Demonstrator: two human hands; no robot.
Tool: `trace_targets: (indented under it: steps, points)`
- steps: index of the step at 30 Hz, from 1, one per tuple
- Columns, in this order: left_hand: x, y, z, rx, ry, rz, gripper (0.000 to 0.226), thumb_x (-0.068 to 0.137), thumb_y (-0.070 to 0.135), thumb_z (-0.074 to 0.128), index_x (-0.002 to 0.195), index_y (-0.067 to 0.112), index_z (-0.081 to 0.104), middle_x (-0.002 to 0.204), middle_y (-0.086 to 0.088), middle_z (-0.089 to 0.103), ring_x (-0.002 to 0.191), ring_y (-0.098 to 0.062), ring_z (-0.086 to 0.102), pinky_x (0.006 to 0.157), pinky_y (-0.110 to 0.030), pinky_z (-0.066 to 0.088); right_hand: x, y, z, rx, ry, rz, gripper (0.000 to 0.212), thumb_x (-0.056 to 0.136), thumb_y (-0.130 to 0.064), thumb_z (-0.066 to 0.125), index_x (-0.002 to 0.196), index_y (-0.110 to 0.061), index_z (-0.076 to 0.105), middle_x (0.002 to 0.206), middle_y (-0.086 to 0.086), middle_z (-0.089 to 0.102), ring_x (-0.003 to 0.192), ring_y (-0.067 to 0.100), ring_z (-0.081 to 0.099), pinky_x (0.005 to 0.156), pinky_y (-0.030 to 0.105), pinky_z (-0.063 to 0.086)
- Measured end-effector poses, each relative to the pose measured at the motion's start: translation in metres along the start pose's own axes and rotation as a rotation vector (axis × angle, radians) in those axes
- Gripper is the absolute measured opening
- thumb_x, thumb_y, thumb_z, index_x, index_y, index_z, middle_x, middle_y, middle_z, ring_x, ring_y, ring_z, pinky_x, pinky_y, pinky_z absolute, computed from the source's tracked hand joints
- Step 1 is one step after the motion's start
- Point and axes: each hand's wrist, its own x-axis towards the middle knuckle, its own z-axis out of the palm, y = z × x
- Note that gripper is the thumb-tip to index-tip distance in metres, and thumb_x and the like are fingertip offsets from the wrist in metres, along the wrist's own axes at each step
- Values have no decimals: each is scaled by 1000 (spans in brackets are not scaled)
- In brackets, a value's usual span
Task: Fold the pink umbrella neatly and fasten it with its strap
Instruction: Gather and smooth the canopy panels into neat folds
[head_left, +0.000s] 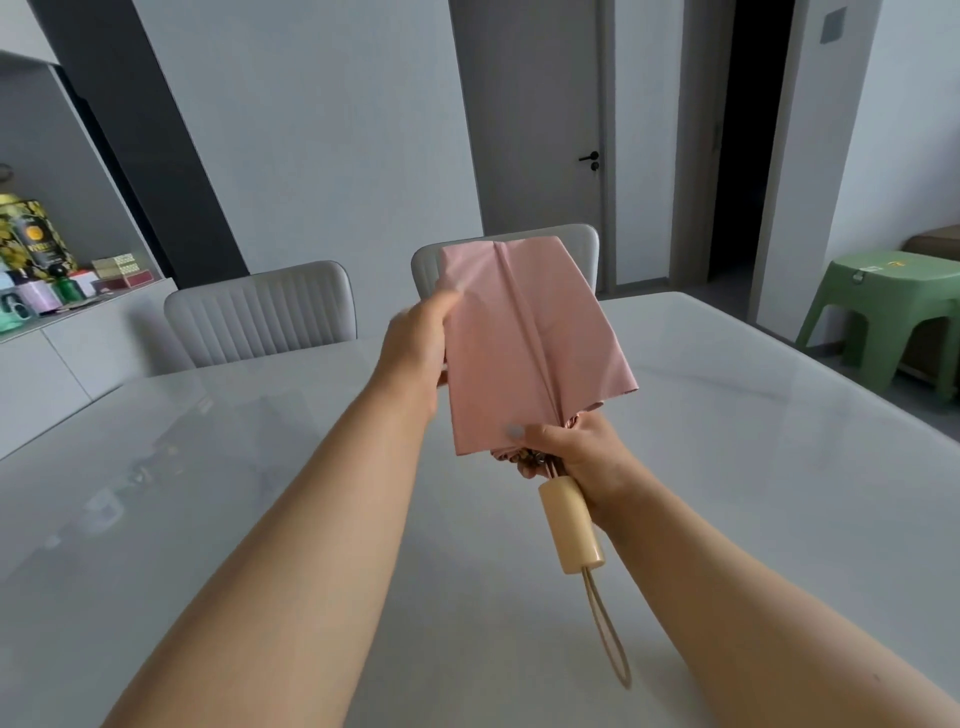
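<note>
Held up over the pale glossy marble-look table (727, 467), mid-scene: collapsed pink fabric umbrella (524, 343), canopy pointing far, cream cylindrical handle (570, 527) pointing near, beige cord wrist loop (608, 634) dangling below. Roughly halfway, by the look of it: shaft already telescoped short, canopy panels smoothed into broad flat pleats, but not yet rolled around the shaft and no strap wrapped round. Left: rolling tight and fastening. Left hand (418, 345) at the canopy's left edge, fingers curled round the fabric fold (blurred, so exact pinch hard to read). Right hand (576, 452) closed around the gathered rib ends just above the handle, thumb on the cloth. Small pale round spot (514, 431) near the canopy's near edge, possibly the strap's snap; the strap itself not made out. Ribs mostly hidden under fabric and fingers.
</note>
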Motion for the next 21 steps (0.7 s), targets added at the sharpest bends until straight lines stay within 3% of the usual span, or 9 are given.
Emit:
trace_targets:
  steps: [2, 4, 5, 7, 10, 13, 17, 19, 21]
  points:
    - [19, 14, 3, 156, 83, 48, 60, 76, 69, 55, 91, 11, 64, 84, -3, 67, 78, -23, 65, 74, -32, 53, 0, 2, 1, -27, -11, -11, 22, 70, -2, 68, 90, 4, 62, 69, 14, 66, 60, 21, 62, 50, 27, 47]
    - [32, 18, 8, 315, 186, 128, 56, 87, 63, 51, 77, 8, 56, 70, -7, 57, 69, -28, 57, 60, -30, 44, 0, 2, 1, -54, -21, -14, 21, 70, -3, 69, 88, 4, 63, 70, 14, 66, 60, 22, 61, 51, 28, 46]
    - [40, 17, 9, 371, 234, 166, 54, 92, 55, 48, 79, 4, 57, 73, -14, 58, 73, -36, 58, 59, -31, 41, 0, 2, 1, -60, -24, -16, 22, 69, -3, 69, 88, 4, 62, 70, 14, 66, 60, 21, 60, 51, 28, 46]
    - [53, 13, 10, 420, 289, 187, 47, 98, 39, 45, 93, -5, 61, 99, -25, 65, 96, -42, 62, 70, -38, 48, 1, 1, 2, -41, -18, -25, 26, 69, -2, 68, 92, 4, 59, 69, 14, 64, 57, 21, 58, 50, 28, 45]
    - [57, 4, 12, 364, 271, 91, 32, 100, 26, 39, 99, 4, 62, 115, -21, 65, 105, -38, 61, 85, -38, 49, 3, 2, 2, 5, -4, -16, 33, 67, -1, 67, 97, 5, 55, 69, 15, 61, 52, 20, 56, 48, 27, 44]
    - [56, 3, 16, 364, 323, -18, 38, 101, 23, 40, 129, 0, 51, 134, -18, 55, 121, -36, 54, 98, -39, 44, 3, 4, 0, -29, 11, 6, 32, 67, -2, 68, 96, 5, 57, 70, 14, 63, 53, 19, 57, 49, 27, 45]
    - [41, 19, 17, 472, 538, 133, 35, 99, 22, 39, 132, 10, 44, 141, -14, 41, 131, -33, 36, 105, -44, 36, 5, 4, -2, -155, 61, 15, 30, 66, 1, 65, 94, 8, 58, 67, 12, 67, 57, 21, 58, 50, 28, 45]
    - [23, 20, 28, 542, 463, 230, 39, 100, 26, 38, 136, 13, 42, 143, -14, 39, 131, -34, 35, 105, -41, 33, 6, 3, -2, -228, 83, 10, 34, 65, -1, 64, 98, 8, 59, 72, 20, 67, 60, 23, 59, 51, 30, 46]
    - [16, 9, 41, 472, 290, 180, 50, 99, 33, 39, 146, 16, 33, 144, -15, 42, 130, -37, 41, 106, -40, 34, 7, 3, -1, -290, 85, 5, 34, 63, -2, 63, 96, 9, 61, 75, 24, 68, 60, 21, 60, 52, 30, 46]
